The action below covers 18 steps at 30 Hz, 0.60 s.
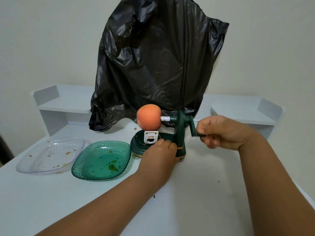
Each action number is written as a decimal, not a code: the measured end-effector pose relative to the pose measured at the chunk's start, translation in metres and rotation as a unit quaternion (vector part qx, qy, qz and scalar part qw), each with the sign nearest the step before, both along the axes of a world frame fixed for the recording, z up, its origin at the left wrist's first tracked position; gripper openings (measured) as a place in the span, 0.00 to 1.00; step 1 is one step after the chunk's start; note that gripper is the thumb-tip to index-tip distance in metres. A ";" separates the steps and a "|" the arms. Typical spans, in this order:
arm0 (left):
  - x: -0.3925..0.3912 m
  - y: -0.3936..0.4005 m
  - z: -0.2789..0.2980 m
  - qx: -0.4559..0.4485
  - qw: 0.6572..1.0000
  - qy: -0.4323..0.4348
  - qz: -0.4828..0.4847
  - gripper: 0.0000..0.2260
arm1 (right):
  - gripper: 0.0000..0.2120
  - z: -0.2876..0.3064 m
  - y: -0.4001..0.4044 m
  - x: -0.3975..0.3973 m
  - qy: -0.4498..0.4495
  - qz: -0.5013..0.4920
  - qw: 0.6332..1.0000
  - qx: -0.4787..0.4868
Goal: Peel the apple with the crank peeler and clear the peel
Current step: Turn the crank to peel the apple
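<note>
You have bare white table [196, 193] across the lower centre and lower right of the frame; its right edge runs off at the lower right. To the left of centre a green dish [102, 160] sits just beside the crank peeler [177, 133], with a clear dish [51, 155] further left near the table's left edge. A black bin bag [153, 62] stands close behind the peeler, between two white shelf units at mid left and mid right.

Your left hand [160, 155] reaches in from the lower left and is closed over the peeler's green base, just below the white blade block. Your right hand [225, 132] comes in from the lower right, fingers pinched around the crank handle [196, 132] at the peeler's right end.

The apple [149, 119] sits skewered on the peeler's shaft at frame centre, skin apparently unpeeled, though it looks slightly blurred. No writing is readable.
</note>
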<state>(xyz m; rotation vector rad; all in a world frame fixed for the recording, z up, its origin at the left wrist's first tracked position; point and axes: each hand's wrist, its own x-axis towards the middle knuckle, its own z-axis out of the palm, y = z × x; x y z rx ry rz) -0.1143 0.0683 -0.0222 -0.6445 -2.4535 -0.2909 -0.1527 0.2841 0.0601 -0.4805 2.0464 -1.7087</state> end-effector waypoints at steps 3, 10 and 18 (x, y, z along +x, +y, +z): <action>0.003 -0.001 0.002 -0.018 1.000 -0.006 0.009 0.09 | 0.07 0.016 -0.008 0.001 0.080 -0.064 0.991 -0.089; 0.005 -0.002 -0.001 -0.037 0.999 -0.016 0.024 0.12 | 0.07 0.006 -0.034 -0.031 0.201 -0.303 0.916 -0.172; 0.007 -0.002 0.000 -0.059 0.998 -0.002 0.032 0.18 | 0.07 -0.028 -0.026 -0.035 0.132 -0.292 0.939 0.126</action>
